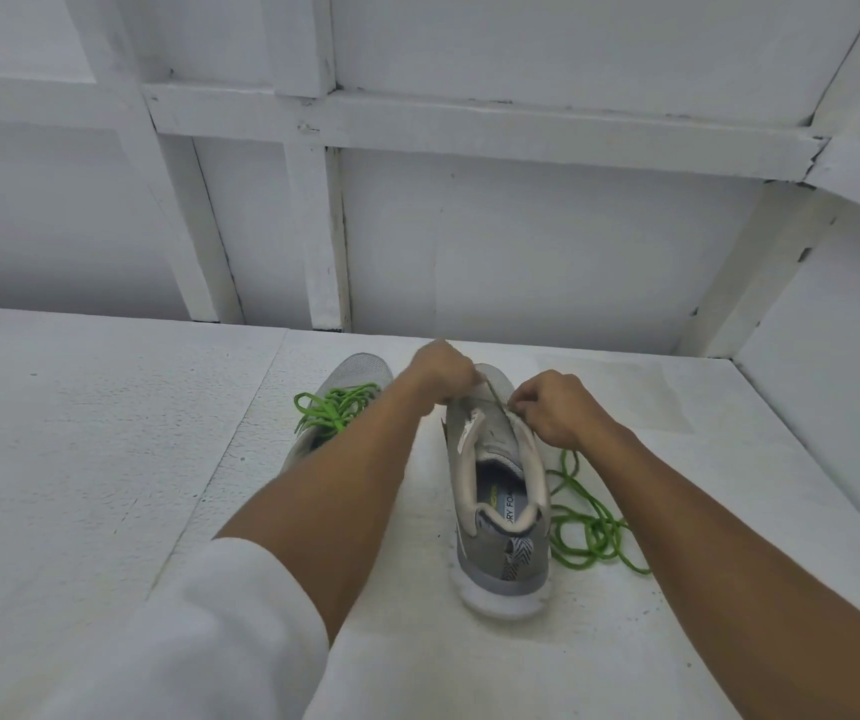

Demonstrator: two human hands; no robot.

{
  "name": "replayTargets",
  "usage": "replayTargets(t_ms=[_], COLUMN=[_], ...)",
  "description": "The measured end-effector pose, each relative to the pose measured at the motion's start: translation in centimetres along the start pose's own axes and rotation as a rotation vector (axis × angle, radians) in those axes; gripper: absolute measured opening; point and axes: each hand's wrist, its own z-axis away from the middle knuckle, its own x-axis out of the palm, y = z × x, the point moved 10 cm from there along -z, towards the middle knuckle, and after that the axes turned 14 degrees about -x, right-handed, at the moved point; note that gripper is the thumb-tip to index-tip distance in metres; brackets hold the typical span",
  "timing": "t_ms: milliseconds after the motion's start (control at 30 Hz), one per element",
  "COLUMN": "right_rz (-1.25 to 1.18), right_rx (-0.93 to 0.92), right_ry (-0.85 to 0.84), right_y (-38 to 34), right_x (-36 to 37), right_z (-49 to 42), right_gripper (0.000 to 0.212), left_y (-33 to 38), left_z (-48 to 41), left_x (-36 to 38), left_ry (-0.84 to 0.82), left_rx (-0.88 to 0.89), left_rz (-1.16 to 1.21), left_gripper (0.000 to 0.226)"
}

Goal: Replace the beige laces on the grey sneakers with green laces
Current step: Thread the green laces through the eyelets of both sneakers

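Observation:
Two grey sneakers stand on a white surface, toes pointing away from me. The left sneaker (360,368) carries green laces (332,407), and my left forearm covers its heel. The right sneaker (500,501) stands with its heel toward me and its opening showing. My left hand (441,368) pinches a thin beige lace (493,394) above that shoe's tongue. My right hand (558,407) pinches the same lace at the shoe's right eyelet row. A loose green lace (589,527) lies coiled on the surface to the right of this shoe.
The white table top (106,459) runs to a white panelled wall (521,252) just behind the shoes. A white side wall (833,407) rises at the right. A white sleeve (210,641) covers my left upper arm.

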Motion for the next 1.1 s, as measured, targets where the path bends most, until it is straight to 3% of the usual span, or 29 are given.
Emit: replayTargets(t_ms=[67, 167, 333, 467, 567, 667, 867, 967, 1100], right_rz=[0.008, -0.015, -0.486, -0.592, -0.596, -0.574, -0.285, -0.225, -0.218], right_rx=[0.003, -0.005, -0.033, -0.029, -0.012, 0.025, 0.04, 0.017, 0.023], right_ry=[-0.01, -0.046, 0.173, 0.197, 0.211, 0.229, 0.159, 0.098, 0.081], right_y=[0.0, -0.4, -1.5, -2.2, -1.9, -1.3, -1.2, -1.5, -1.5], right_x=[0.0, 0.0, -0.8, -0.4, -0.5, -0.6, 0.0, 0.7, 1.0], right_z=[0.1, -0.1, -0.4, -0.2, -0.1, -0.1, -0.7, -0.9, -0.8], right_gripper=[0.022, 0.019, 0.015, 0.01, 0.009, 0.007, 0.014, 0.012, 0.011], left_y=[-0.8, 0.3, 2.1, 1.8, 1.4, 1.0, 0.3, 0.2, -1.5], left_z=[-0.5, 0.1, 1.8, 2.0, 1.9, 1.6, 2.4, 2.2, 1.5], left_x=[-1.6, -2.7, -2.6, -2.4, -2.4, -2.1, 0.2, 0.3, 0.9], left_ry=[-0.027, -0.016, -0.017, -0.053, -0.06, -0.05, 0.007, -0.007, -0.168], left_rx=[-0.054, 0.023, 0.117, 0.104, 0.102, 0.083, -0.028, -0.065, -0.201], left_rz=[0.129, 0.056, 0.051, 0.086, 0.082, 0.035, -0.345, -0.35, -0.228], left_gripper=[0.034, 0.028, 0.018, 0.016, 0.016, 0.031, 0.032, 0.02, 0.023])
